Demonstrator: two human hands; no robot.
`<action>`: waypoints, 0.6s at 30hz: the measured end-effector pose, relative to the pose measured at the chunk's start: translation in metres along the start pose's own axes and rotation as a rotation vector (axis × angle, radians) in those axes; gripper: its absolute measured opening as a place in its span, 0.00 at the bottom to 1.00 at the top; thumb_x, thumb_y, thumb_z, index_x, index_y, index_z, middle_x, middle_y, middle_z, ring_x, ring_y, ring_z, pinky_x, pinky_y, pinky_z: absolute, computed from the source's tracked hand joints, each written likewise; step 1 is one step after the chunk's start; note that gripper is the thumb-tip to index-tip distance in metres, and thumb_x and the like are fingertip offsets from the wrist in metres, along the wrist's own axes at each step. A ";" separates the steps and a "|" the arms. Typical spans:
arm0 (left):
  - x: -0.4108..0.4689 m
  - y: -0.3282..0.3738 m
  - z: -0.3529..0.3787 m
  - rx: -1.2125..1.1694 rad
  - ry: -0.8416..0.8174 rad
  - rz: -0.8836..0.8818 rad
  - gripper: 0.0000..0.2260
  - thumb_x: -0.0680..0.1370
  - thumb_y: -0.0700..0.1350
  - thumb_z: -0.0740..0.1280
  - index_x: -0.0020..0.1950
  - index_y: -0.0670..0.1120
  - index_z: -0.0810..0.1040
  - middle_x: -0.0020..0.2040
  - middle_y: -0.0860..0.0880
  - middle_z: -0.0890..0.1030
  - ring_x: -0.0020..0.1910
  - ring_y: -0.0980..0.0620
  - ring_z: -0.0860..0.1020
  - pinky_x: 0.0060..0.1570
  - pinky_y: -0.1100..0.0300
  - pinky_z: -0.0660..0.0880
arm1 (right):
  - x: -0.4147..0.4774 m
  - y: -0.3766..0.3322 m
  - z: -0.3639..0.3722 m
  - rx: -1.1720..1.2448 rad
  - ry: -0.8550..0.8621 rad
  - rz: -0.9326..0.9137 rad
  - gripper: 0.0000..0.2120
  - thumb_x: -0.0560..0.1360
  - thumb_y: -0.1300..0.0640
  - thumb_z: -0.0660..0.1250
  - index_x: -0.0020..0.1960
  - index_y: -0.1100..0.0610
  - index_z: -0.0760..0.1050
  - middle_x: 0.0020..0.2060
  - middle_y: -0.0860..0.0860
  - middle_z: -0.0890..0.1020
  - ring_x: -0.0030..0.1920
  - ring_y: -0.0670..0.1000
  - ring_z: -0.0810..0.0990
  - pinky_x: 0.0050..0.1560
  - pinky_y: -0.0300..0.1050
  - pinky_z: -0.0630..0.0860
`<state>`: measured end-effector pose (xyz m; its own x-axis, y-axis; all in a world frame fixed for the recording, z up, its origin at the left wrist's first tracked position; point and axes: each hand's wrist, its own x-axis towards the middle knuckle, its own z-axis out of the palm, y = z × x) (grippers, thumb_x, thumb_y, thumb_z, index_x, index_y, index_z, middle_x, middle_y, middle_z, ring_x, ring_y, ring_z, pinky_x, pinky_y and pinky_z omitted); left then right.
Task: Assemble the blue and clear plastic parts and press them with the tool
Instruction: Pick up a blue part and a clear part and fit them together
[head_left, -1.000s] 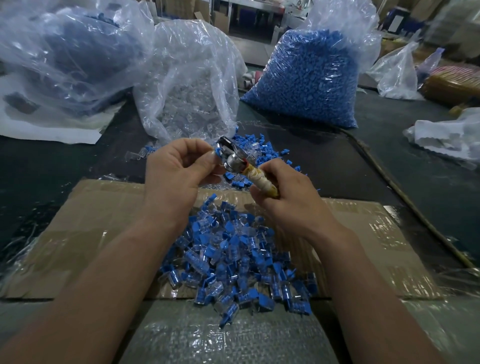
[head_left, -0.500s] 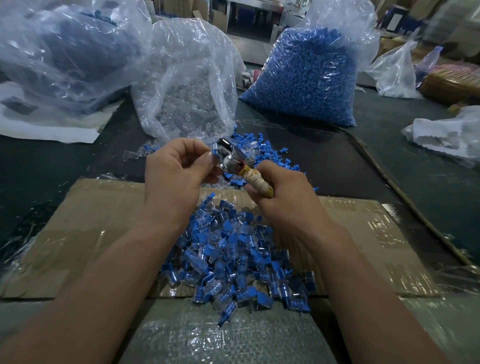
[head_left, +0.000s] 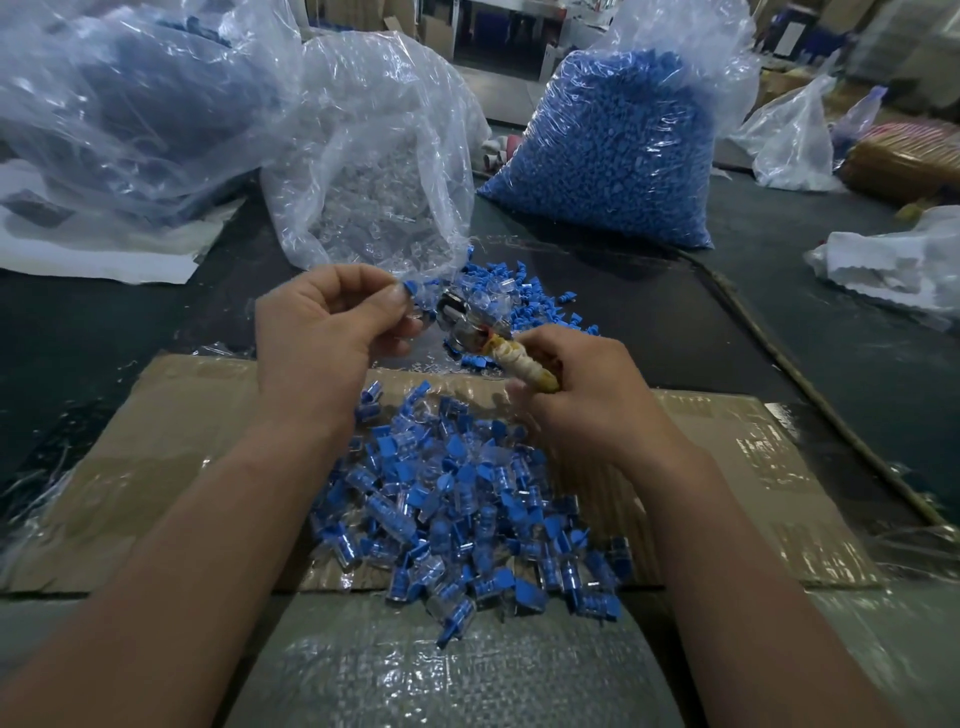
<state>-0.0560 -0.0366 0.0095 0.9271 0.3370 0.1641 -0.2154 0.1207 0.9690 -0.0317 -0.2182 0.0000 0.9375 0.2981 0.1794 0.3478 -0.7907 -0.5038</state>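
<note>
My left hand (head_left: 327, 332) pinches a small blue and clear part (head_left: 411, 288) between thumb and fingers, just left of the tool's metal jaws (head_left: 457, 317). My right hand (head_left: 582, 400) grips the tool's tape-wrapped handle (head_left: 524, 364), which points up and left toward the part. The jaws sit close to the part; whether they touch it I cannot tell. Below both hands lies a heap of joined blue and clear pieces (head_left: 467, 509) on a taped cardboard sheet (head_left: 182, 457). Loose blue and clear parts (head_left: 524, 301) lie behind the hands.
A clear bag of clear parts (head_left: 379, 171) stands behind my left hand, a bag of blue parts (head_left: 613, 150) to its right, a large bag (head_left: 119, 98) at far left. White bags (head_left: 893, 260) lie at the right. A stick (head_left: 810, 400) runs along the dark table.
My left hand has pulled slightly left and up, so the blue part now shows apart from the tool's jaws. My right hand with the tool has dropped slightly.
</note>
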 end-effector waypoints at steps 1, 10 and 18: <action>0.000 0.002 -0.002 0.010 -0.026 -0.006 0.07 0.73 0.34 0.66 0.40 0.44 0.78 0.29 0.53 0.81 0.29 0.57 0.79 0.29 0.66 0.76 | 0.000 0.003 -0.001 -0.019 -0.017 0.019 0.13 0.70 0.54 0.71 0.54 0.51 0.76 0.43 0.46 0.78 0.44 0.48 0.75 0.42 0.43 0.71; -0.012 0.013 0.000 0.245 -0.561 -0.123 0.02 0.60 0.42 0.71 0.31 0.47 0.81 0.27 0.50 0.80 0.21 0.59 0.72 0.21 0.70 0.68 | 0.005 0.016 -0.009 -0.103 -0.156 0.175 0.33 0.58 0.47 0.79 0.62 0.48 0.74 0.54 0.45 0.79 0.49 0.44 0.73 0.50 0.43 0.70; -0.011 0.010 -0.002 0.385 -0.810 -0.087 0.10 0.57 0.50 0.73 0.35 0.49 0.84 0.33 0.47 0.83 0.33 0.56 0.80 0.36 0.69 0.76 | 0.005 0.021 -0.010 -0.074 -0.234 0.209 0.34 0.60 0.49 0.78 0.64 0.48 0.72 0.58 0.47 0.77 0.51 0.45 0.70 0.51 0.42 0.67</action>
<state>-0.0691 -0.0372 0.0173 0.8987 -0.4378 0.0257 -0.1517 -0.2552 0.9549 -0.0200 -0.2382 -0.0014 0.9644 0.2328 -0.1253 0.1552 -0.8822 -0.4445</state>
